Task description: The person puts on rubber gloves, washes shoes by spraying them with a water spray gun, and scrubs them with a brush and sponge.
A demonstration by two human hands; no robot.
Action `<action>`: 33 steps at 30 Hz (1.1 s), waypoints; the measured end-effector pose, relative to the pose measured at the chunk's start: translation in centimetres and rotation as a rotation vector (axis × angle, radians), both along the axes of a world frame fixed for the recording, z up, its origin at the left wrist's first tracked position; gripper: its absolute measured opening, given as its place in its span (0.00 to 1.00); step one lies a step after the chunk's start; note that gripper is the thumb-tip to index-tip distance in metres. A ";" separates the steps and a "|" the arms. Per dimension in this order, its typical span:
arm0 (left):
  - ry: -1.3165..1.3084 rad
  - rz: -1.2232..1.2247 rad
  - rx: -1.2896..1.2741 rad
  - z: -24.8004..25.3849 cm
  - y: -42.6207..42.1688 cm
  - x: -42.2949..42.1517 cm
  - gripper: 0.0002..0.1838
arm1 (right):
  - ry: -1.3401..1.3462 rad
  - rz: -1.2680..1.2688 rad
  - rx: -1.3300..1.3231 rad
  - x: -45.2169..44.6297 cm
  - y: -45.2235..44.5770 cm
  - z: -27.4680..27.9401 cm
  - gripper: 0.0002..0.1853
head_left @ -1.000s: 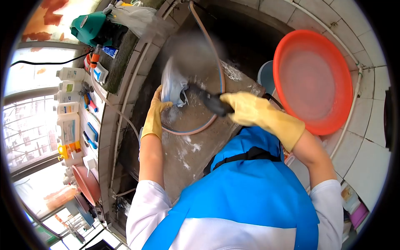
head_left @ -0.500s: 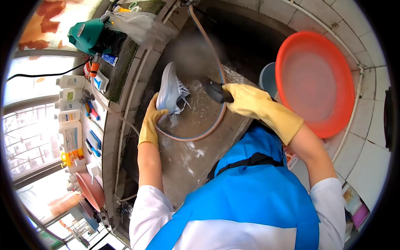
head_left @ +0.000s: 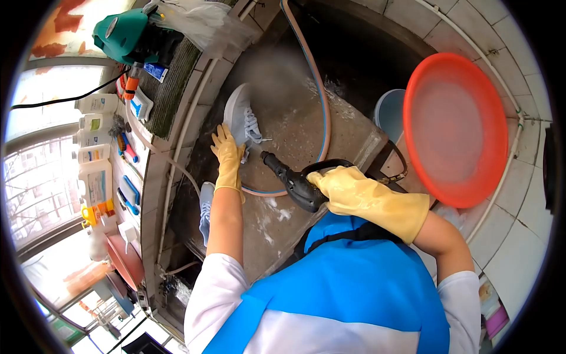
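Note:
A white-grey sneaker [head_left: 239,112] with white laces rests on the wet concrete slab [head_left: 259,227]. My left hand [head_left: 227,150], in a yellow rubber glove, is at its heel end with the fingers spread, touching it; the heel is partly hidden. My gloved right hand [head_left: 348,192] grips a black spray gun [head_left: 298,186], whose nozzle points up and left towards the sneaker. A second sneaker [head_left: 206,209] lies beside my left forearm, partly covered by it. White foam patches mark the slab.
A beige hose [head_left: 318,82] curves across the slab. At the right are a large orange basin [head_left: 457,130] and a grey-blue bucket [head_left: 390,112]. Bottles [head_left: 97,183] and brushes [head_left: 130,194] line the left ledge, near a green machine [head_left: 121,35].
My left hand has turned and spread its fingers over the heel end. The spray gun has moved down and left, its nozzle now visible. The second sneaker has come into view.

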State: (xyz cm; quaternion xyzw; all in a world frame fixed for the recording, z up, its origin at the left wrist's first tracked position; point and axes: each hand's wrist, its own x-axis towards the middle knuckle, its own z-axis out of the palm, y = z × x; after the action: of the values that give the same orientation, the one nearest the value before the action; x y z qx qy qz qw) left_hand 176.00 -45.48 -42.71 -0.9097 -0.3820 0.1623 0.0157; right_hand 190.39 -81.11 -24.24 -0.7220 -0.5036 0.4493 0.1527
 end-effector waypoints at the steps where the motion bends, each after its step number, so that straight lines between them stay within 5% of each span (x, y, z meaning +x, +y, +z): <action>1: -0.045 0.067 -0.020 -0.1 0.3 0.2 0.62 | 0.009 -0.009 0.000 0.3 0.3 0.0 0.27; 5: -0.022 0.152 -0.097 0.1 0.9 0.8 0.59 | -0.012 -0.220 0.087 1.4 0.7 0.2 0.28; 10: 0.007 0.181 -0.153 -0.1 1.9 1.1 0.59 | 0.032 -0.029 0.048 1.0 0.5 0.1 0.25; 14: -0.049 0.166 -0.194 -0.3 3.1 0.9 0.60 | 0.055 -0.245 0.138 1.8 1.0 0.5 0.24; 16: -0.067 0.214 -0.239 -0.6 3.5 1.3 0.62 | 0.076 -0.045 0.064 1.4 0.7 0.5 0.24; 21: -0.069 0.176 -0.277 0.0 3.8 0.6 0.61 | 0.038 -0.227 0.119 2.7 1.4 -0.1 0.29; 24: -0.084 0.168 -0.267 -1.1 5.2 0.8 0.60 | 0.080 -0.053 0.012 2.7 1.5 0.8 0.27; 27: -0.094 0.162 -0.255 -0.5 4.6 0.8 0.59 | 0.033 -0.331 0.113 3.5 2.0 -0.5 0.27; 31: -0.137 0.110 -0.221 -0.8 5.5 0.7 0.55 | 0.009 -0.096 -0.031 3.5 2.8 0.7 0.28; 33: -0.288 0.105 -0.307 -0.9 5.4 -0.3 0.53 | 0.058 -0.310 -0.032 4.8 3.2 0.8 0.27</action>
State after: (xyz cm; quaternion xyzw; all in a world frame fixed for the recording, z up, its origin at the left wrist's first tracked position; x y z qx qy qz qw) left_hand 175.70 -40.07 -43.62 -0.8941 -0.3979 0.0874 -0.1861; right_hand 195.19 -77.86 -23.45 -0.7802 -0.3742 0.4489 0.2230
